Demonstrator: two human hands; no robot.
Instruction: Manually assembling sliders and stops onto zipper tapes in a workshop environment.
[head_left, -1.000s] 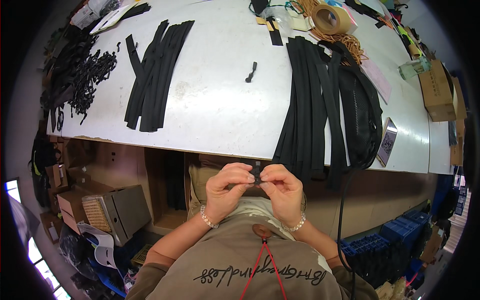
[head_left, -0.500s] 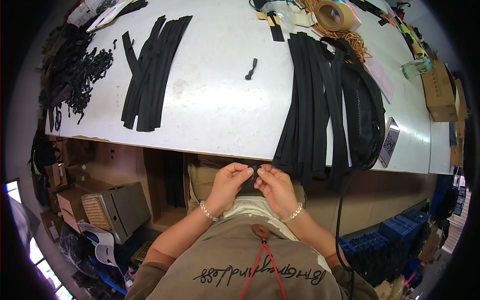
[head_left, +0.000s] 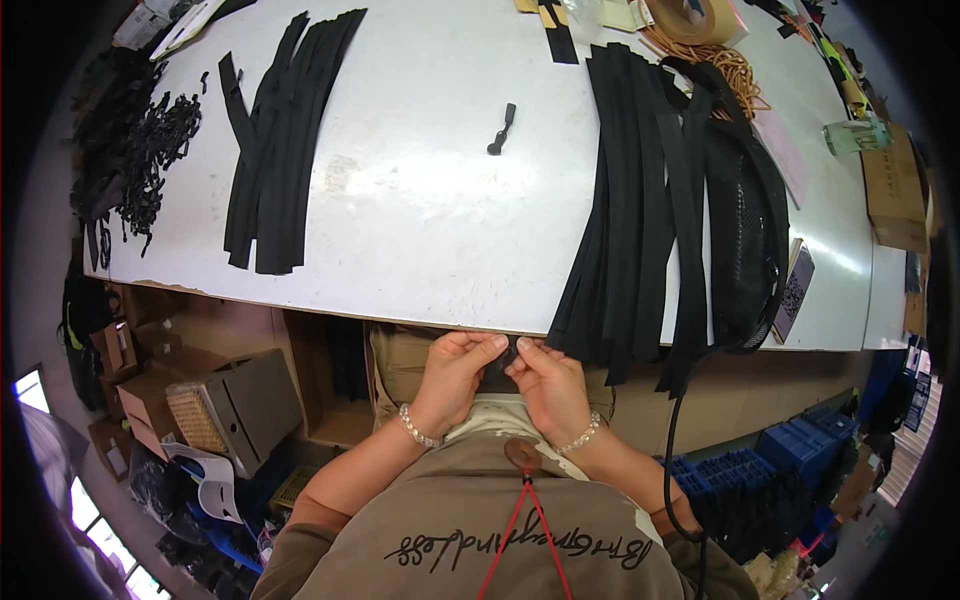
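Observation:
At the table's front edge, my left hand (head_left: 458, 365) and my right hand (head_left: 548, 378) are drawn close together, thumbs and fingers pinched. Between them is a small black piece, probably the end of a dark strip (head_left: 497, 377) that hangs below; fingers cover most of it. Just right of my right hand, a bundle of long black zipper-like strips (head_left: 622, 200) lies partly over the edge. Ahead of my hands, a single small black zipper pull (head_left: 502, 130) rests on the white table (head_left: 420, 220).
Another stack of black strips (head_left: 285, 160) lies at left, beside a heap of small black pulls (head_left: 160, 150). On the right are a black mesh bag (head_left: 745, 210), a phone (head_left: 795, 290) and a tape roll (head_left: 695, 15). A black cable (head_left: 675, 440) hangs near my right arm.
The view has shifted slightly, moving the table's contents in the picture. Both hands keep their pinch at the table edge, with small finger movements around the black piece.

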